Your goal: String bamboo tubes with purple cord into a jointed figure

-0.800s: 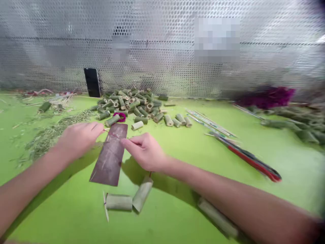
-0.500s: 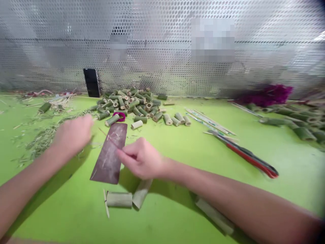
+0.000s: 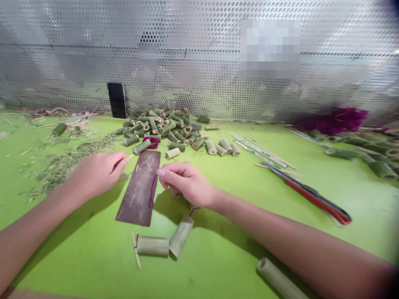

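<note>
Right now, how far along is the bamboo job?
Done: two peeled bamboo tubes lie near, with red thread. In hand: the right hand pinches the red thread, the left hand a thin stick. Still to do: a big pile of green bamboo pieces.

Bright, even light, apparently from above, with little contrast. Soft shadows under the left hand (image 3: 96, 176) and right hand (image 3: 187, 182) on the glossy lime-green counter (image 3: 77, 257). Pale glare across the perforated silver metal panel (image 3: 199, 54). Two pixelated, blurred patches (image 3: 270, 49) on it. Soft focus on the magenta flower bunch (image 3: 332, 120). Wide-angle bending and smearing toward the frame edges.
</note>
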The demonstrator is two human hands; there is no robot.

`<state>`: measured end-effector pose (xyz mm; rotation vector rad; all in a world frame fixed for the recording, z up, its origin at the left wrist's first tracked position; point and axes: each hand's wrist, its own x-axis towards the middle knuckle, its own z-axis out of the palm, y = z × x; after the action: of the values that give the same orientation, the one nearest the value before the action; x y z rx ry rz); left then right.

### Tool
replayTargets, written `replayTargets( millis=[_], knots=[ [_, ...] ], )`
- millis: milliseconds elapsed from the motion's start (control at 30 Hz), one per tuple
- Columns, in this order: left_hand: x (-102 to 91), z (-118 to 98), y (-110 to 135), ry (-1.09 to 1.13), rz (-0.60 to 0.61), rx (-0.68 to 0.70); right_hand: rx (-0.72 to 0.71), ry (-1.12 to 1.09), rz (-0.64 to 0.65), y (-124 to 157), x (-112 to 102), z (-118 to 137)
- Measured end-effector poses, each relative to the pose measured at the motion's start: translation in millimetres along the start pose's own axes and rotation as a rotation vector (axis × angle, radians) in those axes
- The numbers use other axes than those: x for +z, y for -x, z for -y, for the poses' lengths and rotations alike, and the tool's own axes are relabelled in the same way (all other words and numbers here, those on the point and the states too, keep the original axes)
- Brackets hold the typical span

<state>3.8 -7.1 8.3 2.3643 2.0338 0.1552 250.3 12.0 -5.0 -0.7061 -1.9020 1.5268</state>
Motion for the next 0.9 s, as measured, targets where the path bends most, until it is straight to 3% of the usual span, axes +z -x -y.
replayTargets(
  millis=[267,367,467,567,667,767,900],
  knots=[
    [-1.6,6,1,0.181,-0.056,-0.002,0.108,-0.089,-0.085,-2,-4,-3],
    [-0.7,1,5,0.453,-0.139,0.131,0.127,-0.095,-0.084,-3,-4,-3],
    [1.4,-13,12,0.783,-0.055,0.324,0.130,-0.069,-0.067,-3,-4,-3],
    [3.7,-32,17,0.944,0.088,0.371,0.093,0.002,-0.005,-3,-3,-3],
    [4.3,-44,19,1.016,0.133,0.303,0.053,0.052,0.065,-3,-1,-2],
    [3.7,-46,19,1.015,0.179,0.151,0.043,0.065,0.112,-4,0,0],
    [2.7,-38,20,1.167,0.353,0.033,0.138,0.135,0.135,-7,-7,6]
  ],
)
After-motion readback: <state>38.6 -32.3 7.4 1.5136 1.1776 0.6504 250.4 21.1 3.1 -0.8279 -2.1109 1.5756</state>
